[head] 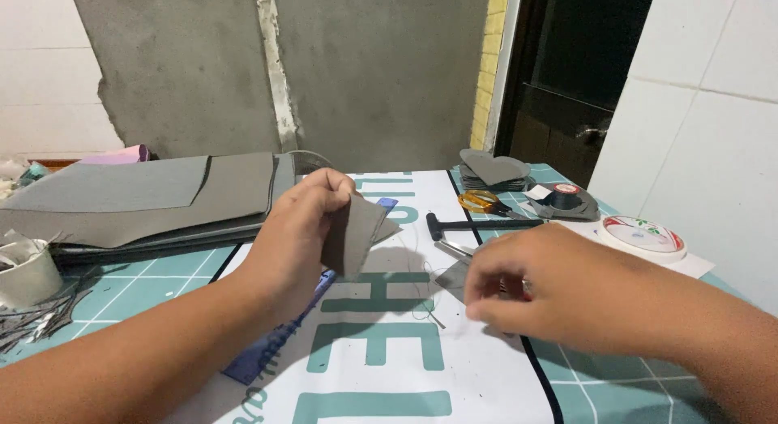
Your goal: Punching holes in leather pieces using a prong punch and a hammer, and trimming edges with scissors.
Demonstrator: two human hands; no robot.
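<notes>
**Grey piece pinched above the mat**

A stack of grey sheets lies far left. The left hand grips a folded grey piece mid-table. The right hand, near right, pinches a thin thread.

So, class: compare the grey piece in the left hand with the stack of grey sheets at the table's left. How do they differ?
The grey piece is small and folded; the grey sheets are large and flat. The piece is held up off the table by the left hand; the sheets lie stacked on it. Both look like the same grey material.
</notes>
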